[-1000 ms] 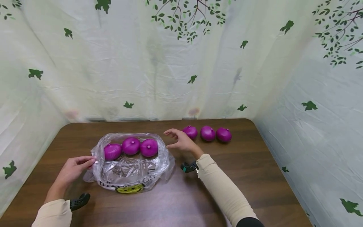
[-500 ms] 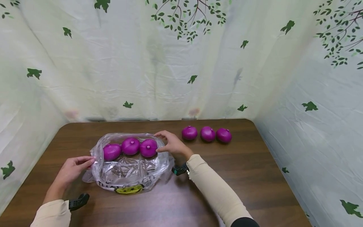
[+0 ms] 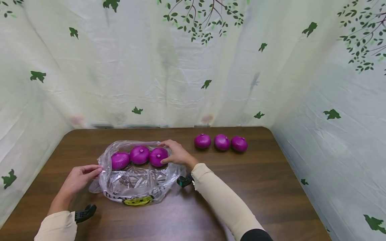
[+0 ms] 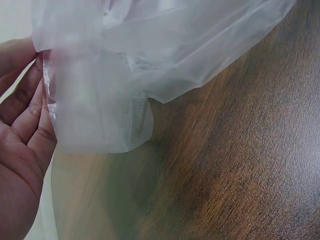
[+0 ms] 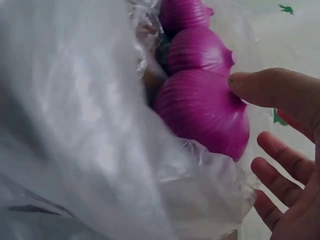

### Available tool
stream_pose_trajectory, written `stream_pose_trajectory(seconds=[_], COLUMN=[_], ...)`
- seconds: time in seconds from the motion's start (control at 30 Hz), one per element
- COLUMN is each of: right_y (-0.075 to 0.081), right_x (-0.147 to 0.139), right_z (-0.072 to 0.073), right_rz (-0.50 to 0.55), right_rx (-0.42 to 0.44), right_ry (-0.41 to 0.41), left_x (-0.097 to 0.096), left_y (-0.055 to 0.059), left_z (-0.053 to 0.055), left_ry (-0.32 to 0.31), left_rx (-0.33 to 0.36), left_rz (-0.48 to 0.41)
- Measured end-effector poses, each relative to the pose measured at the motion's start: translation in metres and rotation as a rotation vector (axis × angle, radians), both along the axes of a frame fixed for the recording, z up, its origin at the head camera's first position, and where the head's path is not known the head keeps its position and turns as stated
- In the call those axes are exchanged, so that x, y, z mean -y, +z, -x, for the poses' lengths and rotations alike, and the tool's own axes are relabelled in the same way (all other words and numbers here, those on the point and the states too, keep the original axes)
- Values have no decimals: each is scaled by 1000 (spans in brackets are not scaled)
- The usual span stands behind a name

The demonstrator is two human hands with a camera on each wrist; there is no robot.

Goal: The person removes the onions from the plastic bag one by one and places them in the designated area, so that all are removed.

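A clear plastic bag lies on the table with its mouth spread wide. Three red onions sit in a row at its far side: a left onion, a middle onion and a right onion. My left hand pinches the bag's left edge, seen close in the left wrist view on the bag's film. My right hand reaches over the bag's right rim, fingers spread. In the right wrist view its thumb is right at the top of the nearest onion.
Three more red onions stand in a row at the back right of the wooden table, the nearest of them an onion just beyond my right hand. A pale curtain with green leaf prints hangs behind the table and along its sides.
My right hand has moved left from near the loose onions, over the bag's right rim to the right onion in it. My left hand stays at the bag's left edge.
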State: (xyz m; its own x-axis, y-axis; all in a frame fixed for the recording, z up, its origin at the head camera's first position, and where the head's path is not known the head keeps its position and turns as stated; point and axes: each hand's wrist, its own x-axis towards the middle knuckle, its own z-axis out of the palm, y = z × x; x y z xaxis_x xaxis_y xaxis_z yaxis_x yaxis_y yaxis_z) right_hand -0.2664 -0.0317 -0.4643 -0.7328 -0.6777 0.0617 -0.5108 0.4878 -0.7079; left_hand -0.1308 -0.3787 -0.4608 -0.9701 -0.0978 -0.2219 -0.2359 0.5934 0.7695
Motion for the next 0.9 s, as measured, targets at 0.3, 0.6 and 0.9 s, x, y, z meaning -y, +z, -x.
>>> stream_pose_trajectory(seconds=[0.3,0.6,0.9], right_y=[-1,-5,-8], right_x=[11,21,23], right_z=[-2,-1,2], right_rz=[-100,-154,-231], right_rx=[-21,-20,-22], right_ry=[-39,-45,-31], left_x=[1,2,1], left_y=[2,4,2], left_z=[-1,-3,-5], left_ry=[2,8,-9], left_rx=[31,48,3], left_rz=[-7,-12,-2])
